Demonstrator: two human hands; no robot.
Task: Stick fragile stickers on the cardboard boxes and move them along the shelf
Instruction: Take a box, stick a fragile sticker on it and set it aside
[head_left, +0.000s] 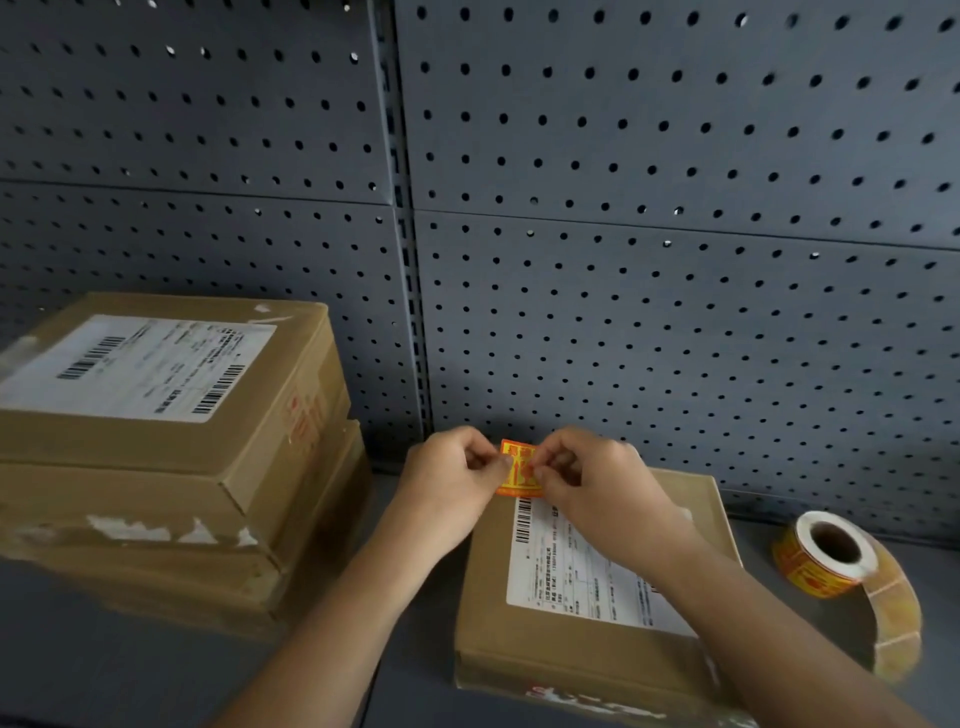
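Both forearms bare, no sleeves, gloves, watch or rings visible on left hand (449, 470) or right hand (587, 470).

Grey shelf (104, 649); stacked boxes (156, 467); flat box (587, 654); sticker roll (831, 556)

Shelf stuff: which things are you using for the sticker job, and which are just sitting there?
In use:
- orange sticker, pinched by left hand and right hand
- small box under the hands
- sticker roll

Just sitting:
- stacked boxes
- holed back wall
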